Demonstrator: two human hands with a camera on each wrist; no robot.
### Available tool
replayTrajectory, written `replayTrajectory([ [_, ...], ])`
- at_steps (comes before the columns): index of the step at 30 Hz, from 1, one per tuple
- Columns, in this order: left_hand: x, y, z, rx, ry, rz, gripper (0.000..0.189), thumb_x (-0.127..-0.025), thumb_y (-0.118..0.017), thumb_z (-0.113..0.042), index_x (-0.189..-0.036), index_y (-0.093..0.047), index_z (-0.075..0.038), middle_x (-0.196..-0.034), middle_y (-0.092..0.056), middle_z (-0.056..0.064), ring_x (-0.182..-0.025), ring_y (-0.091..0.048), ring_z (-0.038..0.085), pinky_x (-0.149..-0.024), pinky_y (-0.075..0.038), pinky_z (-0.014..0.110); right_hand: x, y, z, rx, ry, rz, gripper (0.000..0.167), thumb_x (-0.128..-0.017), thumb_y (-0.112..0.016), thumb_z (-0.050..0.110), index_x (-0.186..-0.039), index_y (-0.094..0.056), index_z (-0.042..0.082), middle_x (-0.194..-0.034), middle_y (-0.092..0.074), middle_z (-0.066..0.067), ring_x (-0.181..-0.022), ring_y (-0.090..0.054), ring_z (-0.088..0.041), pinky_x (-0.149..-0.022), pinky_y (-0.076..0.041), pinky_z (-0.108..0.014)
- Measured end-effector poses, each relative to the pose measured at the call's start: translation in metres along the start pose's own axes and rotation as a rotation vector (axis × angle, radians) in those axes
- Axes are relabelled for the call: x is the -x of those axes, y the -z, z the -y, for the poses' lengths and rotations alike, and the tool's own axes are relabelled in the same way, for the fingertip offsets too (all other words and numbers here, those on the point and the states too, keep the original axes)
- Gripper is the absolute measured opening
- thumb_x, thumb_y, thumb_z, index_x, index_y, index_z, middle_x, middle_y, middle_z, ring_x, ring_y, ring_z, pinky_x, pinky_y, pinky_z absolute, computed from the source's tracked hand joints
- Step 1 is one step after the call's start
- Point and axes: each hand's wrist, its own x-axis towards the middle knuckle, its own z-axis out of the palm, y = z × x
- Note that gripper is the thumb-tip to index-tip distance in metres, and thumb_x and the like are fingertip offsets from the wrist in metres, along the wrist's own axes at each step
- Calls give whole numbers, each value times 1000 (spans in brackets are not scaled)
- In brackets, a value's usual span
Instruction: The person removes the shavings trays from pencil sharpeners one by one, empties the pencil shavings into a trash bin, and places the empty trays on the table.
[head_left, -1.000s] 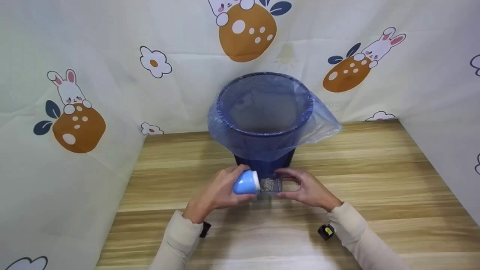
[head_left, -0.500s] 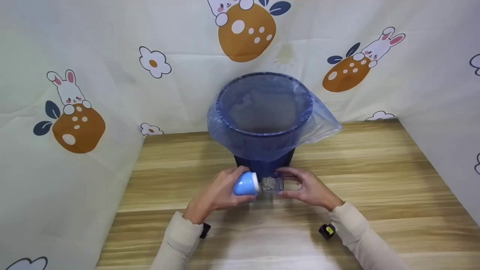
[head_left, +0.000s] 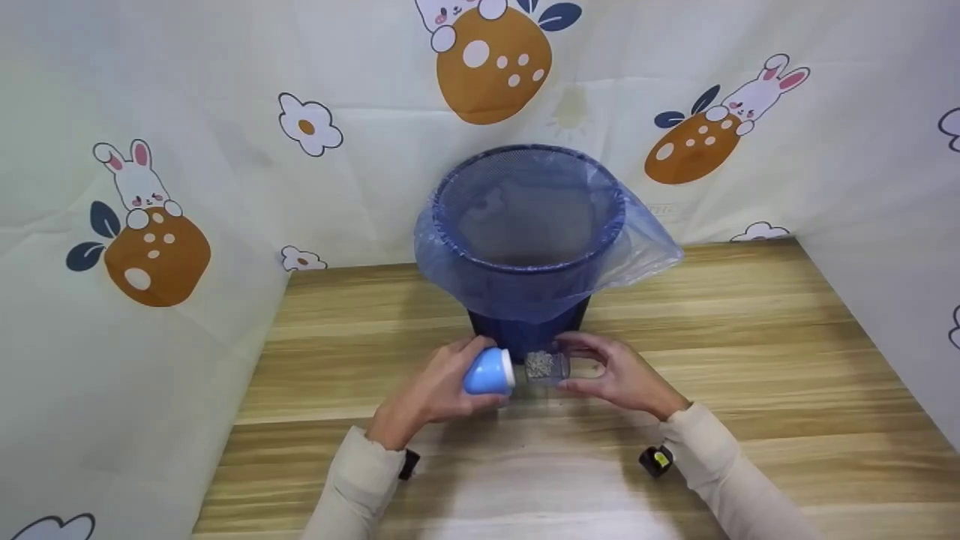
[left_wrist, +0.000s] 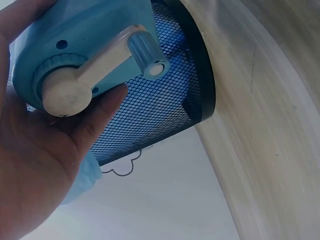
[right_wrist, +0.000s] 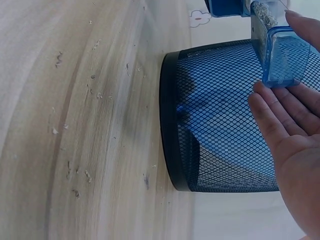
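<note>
Seen from the head, the left hand (head_left: 442,384) is clamped round a blue crank sharpener (head_left: 486,371) at the near side of a mesh bin (head_left: 529,268) lined with a blue bag (head_left: 651,246), while the right hand (head_left: 624,379) pinches a clear drawer (head_left: 559,369) that extends rightward from it, bearing grey shavings (head_left: 538,364). The left wrist view adds the pale crank (left_wrist: 106,61) with its blue knob (left_wrist: 148,54), hidden in the head view; the right wrist view reveals small crumbs (right_wrist: 87,175) scattered over the desk (right_wrist: 117,165) and the drawer's squared end.
</note>
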Motion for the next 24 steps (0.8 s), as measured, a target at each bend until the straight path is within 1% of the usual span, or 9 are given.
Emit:
replayTrajectory([
  [4, 0, -3, 3, -14, 0, -2, 62, -77, -83, -37, -124, -55, -8, -103, -65, 8, -86, -65, 22, -73, -56, 35, 0, 1, -1, -16, 16, 1, 61, -83, -80, 16, -134, -54, -4, -132, -62, -18, -120, -61, -35, -104, -47, -43],
  [8, 0, -5, 5, -9, 14, 4, 63, -77, -84, -37, -124, -55, -8, -104, -66, 8, -87, -65, 22, -73, -56, 35, 0, 2, -3, -31, 14, -4, 61, -83, -80, 15, -135, -54, -4, -133, -61, -18, -121, -60, -35, -104, -47, -40],
  [11, 1, -6, 6, 2, 52, 25, 62, -78, -82, -39, -125, -54, -11, -103, -66, 7, -86, -65, 20, -71, -55, 33, 1, 3, -3, -39, 10, -11, 60, -82, -81, 14, -134, -55, -4, -132, -62, -18, -120, -61, -35, -103, -47, -40],
  [15, 1, -8, 7, -7, 90, 54, 61, -79, -80, -41, -127, -53, -14, -104, -66, 5, -86, -64, 19, -71, -54, 32, 1, 3, -2, -58, 9, -12, 59, -82, -80, 11, -134, -55, -4, -130, -62, -19, -119, -61, -36, -103, -47, -44],
  [22, 3, -13, 11, -8, 100, 59, 62, -79, -80, -42, -127, -53, -13, -107, -65, 7, -88, -64, 20, -73, -55, 34, 2, 4, -1, -49, 5, -12, 60, -82, -80, 12, -134, -55, -4, -131, -62, -19, -119, -61, -35, -103, -47, -39],
  [24, 3, -14, 11, -6, 105, 61, 63, -79, -80, -42, -128, -53, -13, -107, -66, 7, -88, -64, 20, -73, -55, 34, 2, 4, -1, -51, -3, -11, 61, -82, -80, 12, -135, -55, -4, -132, -62, -18, -120, -61, -35, -104, -47, -40],
])
